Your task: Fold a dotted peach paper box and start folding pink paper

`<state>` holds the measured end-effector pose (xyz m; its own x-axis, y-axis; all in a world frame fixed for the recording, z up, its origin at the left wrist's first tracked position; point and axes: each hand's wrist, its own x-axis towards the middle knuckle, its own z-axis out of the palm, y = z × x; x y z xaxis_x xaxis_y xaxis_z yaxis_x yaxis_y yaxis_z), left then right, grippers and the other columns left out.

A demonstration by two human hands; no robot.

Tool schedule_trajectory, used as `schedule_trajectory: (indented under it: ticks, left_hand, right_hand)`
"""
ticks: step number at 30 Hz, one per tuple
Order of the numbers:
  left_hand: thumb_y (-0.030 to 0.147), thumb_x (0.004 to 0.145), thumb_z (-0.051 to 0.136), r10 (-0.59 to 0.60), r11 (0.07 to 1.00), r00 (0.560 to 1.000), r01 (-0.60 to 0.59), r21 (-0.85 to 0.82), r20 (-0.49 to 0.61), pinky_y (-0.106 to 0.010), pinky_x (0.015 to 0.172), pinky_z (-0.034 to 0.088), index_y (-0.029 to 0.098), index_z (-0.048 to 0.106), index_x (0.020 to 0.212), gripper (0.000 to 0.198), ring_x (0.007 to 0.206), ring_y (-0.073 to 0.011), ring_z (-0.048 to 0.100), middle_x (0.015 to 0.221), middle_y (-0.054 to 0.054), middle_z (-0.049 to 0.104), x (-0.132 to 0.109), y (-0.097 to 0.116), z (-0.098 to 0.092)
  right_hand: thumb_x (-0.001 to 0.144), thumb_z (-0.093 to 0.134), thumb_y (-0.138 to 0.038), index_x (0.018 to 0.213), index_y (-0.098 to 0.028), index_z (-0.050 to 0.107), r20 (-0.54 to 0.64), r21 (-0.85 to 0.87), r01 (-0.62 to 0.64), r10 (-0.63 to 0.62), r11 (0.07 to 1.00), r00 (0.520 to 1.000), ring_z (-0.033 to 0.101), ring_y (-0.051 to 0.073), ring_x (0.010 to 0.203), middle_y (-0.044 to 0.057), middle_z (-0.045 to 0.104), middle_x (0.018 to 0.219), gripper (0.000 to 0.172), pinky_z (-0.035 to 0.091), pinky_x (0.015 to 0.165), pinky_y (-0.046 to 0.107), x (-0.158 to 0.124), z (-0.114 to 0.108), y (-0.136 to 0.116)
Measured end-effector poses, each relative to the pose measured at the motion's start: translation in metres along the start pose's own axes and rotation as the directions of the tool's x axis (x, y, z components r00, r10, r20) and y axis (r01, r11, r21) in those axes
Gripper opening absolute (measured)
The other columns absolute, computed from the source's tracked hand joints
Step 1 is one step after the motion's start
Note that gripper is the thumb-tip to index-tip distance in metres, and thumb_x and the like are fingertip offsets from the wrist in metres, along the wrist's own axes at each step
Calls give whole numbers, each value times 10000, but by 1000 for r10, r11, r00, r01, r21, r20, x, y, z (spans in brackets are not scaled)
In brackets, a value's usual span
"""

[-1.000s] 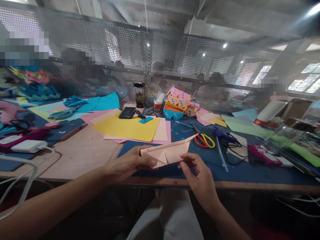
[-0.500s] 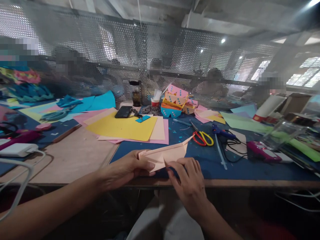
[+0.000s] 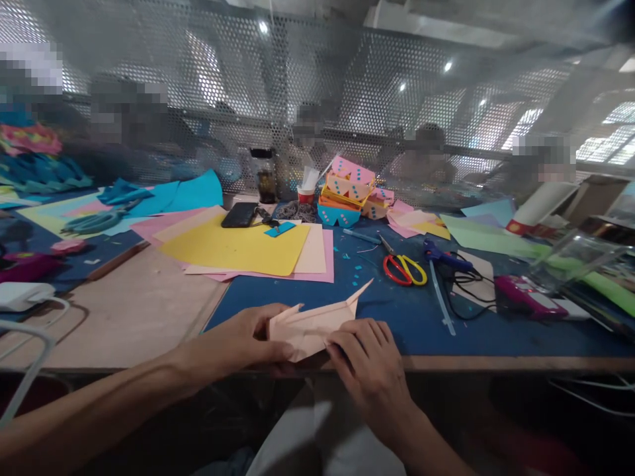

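A folded piece of peach paper [image 3: 312, 324] is held over the front edge of the blue table mat [image 3: 278, 291]. My left hand [image 3: 260, 337] grips its left end, the thumb on the near face and the fingers behind. At the lower right side, my right hand [image 3: 370, 354] pinches the paper's near edge between thumb and fingertips. A thin pointed flap of the paper sticks up toward the far right. Beyond my right hand lie scissors [image 3: 404, 270] with one red and one yellow handle.
Yellow paper [image 3: 238, 248] tops a pile of sheets, a black phone [image 3: 239, 215] on it. Decorated paper baskets [image 3: 342, 192] stand at the back. A blue glue gun [image 3: 444, 256], a magenta device [image 3: 528, 297] and a clear jar [image 3: 570, 254] are rightward. White cables [image 3: 30, 363] hang left.
The peach paper has come slightly lower and nearer, its left end now turned up more. My left hand has shifted its hold. The view has moved a little.
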<state>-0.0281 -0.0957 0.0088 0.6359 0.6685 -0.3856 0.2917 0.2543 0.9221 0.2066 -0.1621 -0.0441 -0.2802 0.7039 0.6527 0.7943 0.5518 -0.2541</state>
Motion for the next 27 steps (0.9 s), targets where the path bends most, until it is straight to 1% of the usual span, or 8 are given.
schedule_trajectory:
  ticks: [3,6,8,11,14,20,24,27]
  left_hand:
    - [486,835,718,82,940,993,-50,336,-82,-269,590,518,211,563,1308,568,663,-184,682,845,-5,722,-9,-5,-11]
    - [478,854,697,228,687,957,-28,726,-179,-242,542,412,238,614,1286,501,618,-176,643,725,22,692,-18,-4,-22]
    - [478,890,657,321,553,927,-16,833,-196,-248,541,396,265,639,1277,442,596,-171,629,717,24,687,-21,-1,-26]
    - [403,928,627,463,427,879,-113,897,-110,-260,619,448,279,695,1184,293,697,-175,655,831,0,707,-18,3,-28]
    - [325,972,575,555,363,831,-218,906,-22,-263,685,480,263,718,1079,189,800,-174,660,918,-18,694,-10,4,-28]
    - [265,959,593,676,320,737,-325,890,26,-356,928,509,259,628,1235,279,1127,-235,608,1212,-68,653,1,1,-23]
    - [204,934,603,681,387,731,-399,831,34,-333,912,529,254,600,1235,305,1099,-218,628,1146,-40,697,9,2,-13]
    - [177,951,595,758,258,645,-430,865,94,-349,933,521,240,641,1173,235,1096,-219,626,1055,-29,733,14,4,-6]
  right_hand:
    - [1018,571,-191,1018,-205,622,27,23,-17,16,1000,1000,565,212,882,37,654,952,53,361,795,368,0,1,1]
    - [1023,567,-197,999,-210,618,38,46,-42,41,998,998,563,210,885,30,653,943,58,353,797,367,-1,0,0]
    - [1025,569,-207,986,-214,619,40,57,-53,50,997,998,560,207,882,25,656,940,64,350,799,366,-1,0,0]
    - [1022,584,-230,992,-219,622,42,75,-55,52,996,998,556,205,876,21,662,944,50,350,789,362,-1,-1,1]
    - [1013,604,-248,1005,-226,629,48,80,-61,57,995,997,557,205,869,18,668,944,34,355,781,362,0,0,2]
    - [1005,612,-247,991,-231,645,57,76,-101,97,992,994,568,206,865,24,670,933,40,386,766,359,1,1,2]
    - [1001,609,-231,981,-232,651,49,80,-111,108,991,993,571,209,870,27,675,932,46,406,763,358,-1,2,1]
    - [1000,599,-209,992,-237,652,53,78,-120,116,990,992,572,208,867,25,679,939,60,413,763,361,-2,3,1]
